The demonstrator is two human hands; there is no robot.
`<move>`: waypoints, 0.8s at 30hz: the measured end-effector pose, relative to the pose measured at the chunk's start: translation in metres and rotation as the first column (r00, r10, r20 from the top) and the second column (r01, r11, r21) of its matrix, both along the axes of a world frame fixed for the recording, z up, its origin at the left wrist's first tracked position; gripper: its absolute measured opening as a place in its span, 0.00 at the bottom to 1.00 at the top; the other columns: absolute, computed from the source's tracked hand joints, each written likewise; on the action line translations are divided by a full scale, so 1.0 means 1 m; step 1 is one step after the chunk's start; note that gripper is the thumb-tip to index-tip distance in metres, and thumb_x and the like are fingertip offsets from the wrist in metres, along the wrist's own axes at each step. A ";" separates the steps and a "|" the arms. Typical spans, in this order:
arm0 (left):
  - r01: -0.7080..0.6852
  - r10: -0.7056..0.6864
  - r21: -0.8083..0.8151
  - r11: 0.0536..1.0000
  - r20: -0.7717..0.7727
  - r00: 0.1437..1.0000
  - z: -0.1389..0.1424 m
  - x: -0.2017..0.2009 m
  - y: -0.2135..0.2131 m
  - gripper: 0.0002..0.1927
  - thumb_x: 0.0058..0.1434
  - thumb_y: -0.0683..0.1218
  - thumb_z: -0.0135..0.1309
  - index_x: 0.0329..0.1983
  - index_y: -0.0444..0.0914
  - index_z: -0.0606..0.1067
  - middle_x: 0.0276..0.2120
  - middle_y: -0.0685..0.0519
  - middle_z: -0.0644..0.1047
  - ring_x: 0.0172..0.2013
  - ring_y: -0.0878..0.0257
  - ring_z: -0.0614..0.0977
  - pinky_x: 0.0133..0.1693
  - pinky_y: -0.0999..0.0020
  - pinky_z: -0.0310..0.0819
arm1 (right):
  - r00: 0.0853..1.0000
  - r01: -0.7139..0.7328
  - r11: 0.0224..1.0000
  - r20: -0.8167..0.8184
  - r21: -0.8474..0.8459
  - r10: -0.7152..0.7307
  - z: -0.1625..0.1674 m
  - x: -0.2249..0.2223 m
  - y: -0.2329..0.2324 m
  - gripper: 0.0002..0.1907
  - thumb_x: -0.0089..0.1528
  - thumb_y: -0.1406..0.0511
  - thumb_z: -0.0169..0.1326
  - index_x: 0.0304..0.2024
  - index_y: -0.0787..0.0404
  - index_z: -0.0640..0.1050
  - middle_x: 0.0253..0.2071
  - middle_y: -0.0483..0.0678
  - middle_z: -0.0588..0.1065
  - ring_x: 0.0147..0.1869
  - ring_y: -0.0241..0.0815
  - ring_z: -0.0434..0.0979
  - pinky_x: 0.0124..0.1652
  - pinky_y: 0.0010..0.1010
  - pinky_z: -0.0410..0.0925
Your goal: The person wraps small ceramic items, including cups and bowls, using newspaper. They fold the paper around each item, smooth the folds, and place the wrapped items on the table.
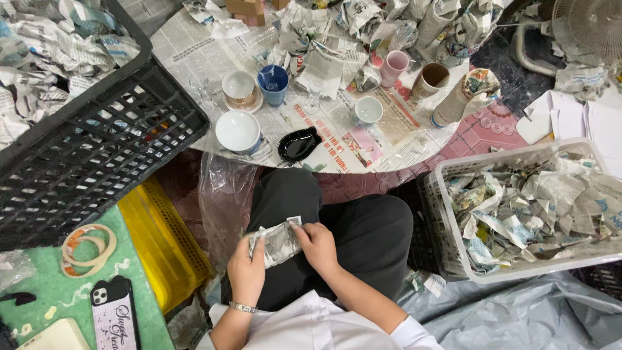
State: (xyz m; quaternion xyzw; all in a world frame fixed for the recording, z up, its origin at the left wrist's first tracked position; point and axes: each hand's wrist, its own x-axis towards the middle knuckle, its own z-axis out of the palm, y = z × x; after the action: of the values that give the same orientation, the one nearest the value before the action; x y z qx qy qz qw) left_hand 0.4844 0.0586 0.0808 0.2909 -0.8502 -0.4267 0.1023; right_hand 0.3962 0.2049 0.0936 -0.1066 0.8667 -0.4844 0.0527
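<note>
Head view, near edge: left hand (246,272), metal bracelet (243,307) on the wrist, and right hand (317,245) both clamp a newspaper-wrapped bundle (277,244) over the lap in black trousers (363,240). Left fingers curl around its left end, right fingers pinch the top right corner. Bundle sits between the hands, above the knees, below the table edge. Left of the lap: phone in patterned case (115,317), tape rolls (87,247) on green mat, yellow crate (162,240), black crate (91,142) holding wrapped pieces. Right: white basket (453,214) full of crumpled newspaper parcels. Beyond, round table covered in newsprint (389,139): black dish (298,144), white bowl (238,131), small white cup (368,110), blue cup (273,84), pink mug (394,67), brown-lined mug (431,79). Farthest, crumpled paper heap (389,19).
</note>
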 end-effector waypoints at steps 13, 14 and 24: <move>0.551 -0.580 -0.490 0.676 0.107 0.808 0.010 -0.024 0.009 0.32 0.64 0.53 0.50 0.69 0.36 0.64 0.70 0.45 0.61 0.70 0.50 0.60 0.68 0.45 0.44 | 0.903 0.042 0.959 -0.422 0.279 0.083 -0.003 0.000 0.010 0.16 0.58 0.63 0.63 0.49 0.47 0.83 0.47 0.48 0.74 0.54 0.49 0.72 0.53 0.45 0.60; 0.555 -0.582 -0.482 0.678 0.110 0.806 0.006 -0.024 0.006 0.33 0.63 0.53 0.50 0.69 0.35 0.63 0.70 0.44 0.61 0.70 0.49 0.60 0.68 0.45 0.45 | 0.886 0.059 0.956 -0.456 0.286 0.082 -0.005 0.000 0.012 0.17 0.57 0.63 0.62 0.50 0.45 0.83 0.51 0.48 0.75 0.57 0.49 0.72 0.54 0.45 0.59; 0.609 -0.550 -0.442 0.659 0.269 0.791 -0.001 -0.020 0.005 0.34 0.60 0.51 0.50 0.69 0.36 0.63 0.75 0.44 0.56 0.73 0.45 0.54 0.64 0.38 0.45 | 0.682 -0.492 0.783 -0.390 0.382 0.619 -0.013 0.018 0.019 0.34 0.66 0.52 0.52 0.70 0.61 0.67 0.73 0.53 0.62 0.79 0.53 0.55 0.69 0.52 0.49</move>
State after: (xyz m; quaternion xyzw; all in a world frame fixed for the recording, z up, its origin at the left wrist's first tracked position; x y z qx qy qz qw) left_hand 0.4643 0.0641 0.0795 -0.0096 -0.9833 -0.1809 -0.0140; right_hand 0.4141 0.2237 0.0805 -0.4792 0.8286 -0.2892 -0.0131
